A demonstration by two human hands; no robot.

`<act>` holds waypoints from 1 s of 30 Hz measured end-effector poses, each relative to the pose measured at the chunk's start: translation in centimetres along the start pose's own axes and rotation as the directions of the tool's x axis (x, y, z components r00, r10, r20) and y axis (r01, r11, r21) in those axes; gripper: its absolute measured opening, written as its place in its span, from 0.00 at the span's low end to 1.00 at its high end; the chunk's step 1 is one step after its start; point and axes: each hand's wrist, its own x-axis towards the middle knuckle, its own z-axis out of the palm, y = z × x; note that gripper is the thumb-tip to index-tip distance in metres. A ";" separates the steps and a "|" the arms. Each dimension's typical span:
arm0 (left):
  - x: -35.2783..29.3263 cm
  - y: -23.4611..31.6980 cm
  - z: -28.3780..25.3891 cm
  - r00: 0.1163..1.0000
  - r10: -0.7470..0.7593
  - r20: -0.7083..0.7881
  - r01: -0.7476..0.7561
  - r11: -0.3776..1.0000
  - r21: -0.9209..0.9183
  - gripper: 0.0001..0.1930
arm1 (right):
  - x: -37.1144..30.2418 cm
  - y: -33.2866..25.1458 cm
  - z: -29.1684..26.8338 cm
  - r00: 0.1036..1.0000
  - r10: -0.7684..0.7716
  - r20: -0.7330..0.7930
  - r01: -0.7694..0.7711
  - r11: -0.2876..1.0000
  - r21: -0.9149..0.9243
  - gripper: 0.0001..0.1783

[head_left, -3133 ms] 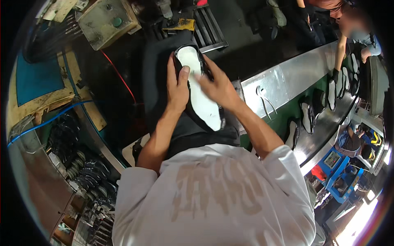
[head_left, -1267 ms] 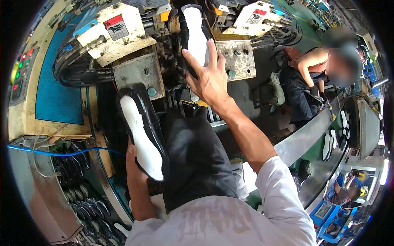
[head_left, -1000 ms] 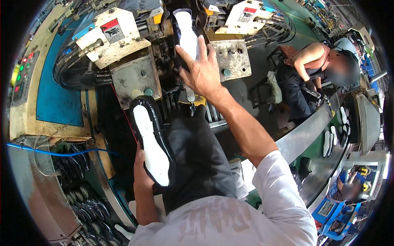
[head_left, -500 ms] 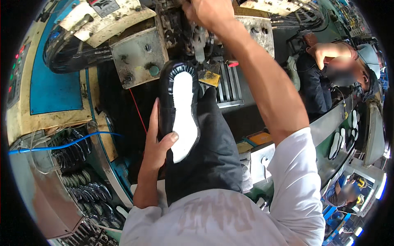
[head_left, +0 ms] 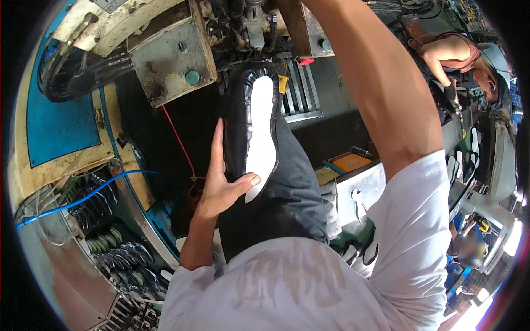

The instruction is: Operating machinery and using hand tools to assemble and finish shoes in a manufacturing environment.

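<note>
My left hand (head_left: 227, 187) grips a black shoe upper with a white bottom (head_left: 259, 132), its thumb pressed on the white narrow end and its fingers along the black side. The shoe is held bottom up above my dark trouser leg, its gathered, pleated end pointing away from me toward the machine (head_left: 255, 27). My right forearm (head_left: 381, 83) reaches up and forward past the top edge, so the right hand itself is out of the picture.
A grimy control box with a green button (head_left: 192, 78) juts out at the upper left. Beyond the shoe are a red button (head_left: 305, 61) and a metal grate (head_left: 302, 102). A wrench (head_left: 358, 205) lies at right. Racked dark shoe forms (head_left: 124, 254) stand at left. A co-worker (head_left: 455, 58) sits at right.
My right hand, earlier visible at the machine, has passed beyond the top edge. The view has shifted, and the shoe stays in my left hand. The co-worker's arm has lowered.
</note>
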 end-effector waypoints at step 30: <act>-0.8 -10.6 4.6 0.993 -0.079 -0.085 0.110 0.866 0.488 0.42 | -46.0 -4.3 -12.0 0.434 0.491 0.755 -0.708 -0.331 0.623 0.27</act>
